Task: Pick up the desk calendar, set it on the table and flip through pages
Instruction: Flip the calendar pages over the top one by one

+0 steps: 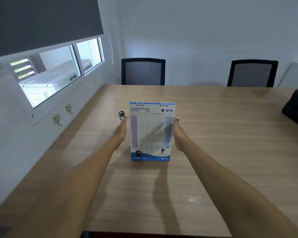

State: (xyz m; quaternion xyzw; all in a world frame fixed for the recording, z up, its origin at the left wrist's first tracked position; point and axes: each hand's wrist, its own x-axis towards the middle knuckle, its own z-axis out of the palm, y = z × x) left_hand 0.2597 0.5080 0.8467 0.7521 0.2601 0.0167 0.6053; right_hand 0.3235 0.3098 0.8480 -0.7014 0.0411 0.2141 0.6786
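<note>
Wooden table point(213, 134), two chairs point(143, 72), window point(58, 69)

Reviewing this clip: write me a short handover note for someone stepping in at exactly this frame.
Left hand: beside the desk calendar's left edge; contact unclear from this view.
Right hand: flat against the calendar's right edge, thumb over the front.
Calendar: upright on the wooden table, roughly centred, open at May, spiral binding on top.
Done: it appears set down on the table.
Left: flip through the pages; nothing shows a page being turned yet.

Wooden table point(213, 152) under upright desk calendar point(151, 133), black bag point(295, 110).
</note>
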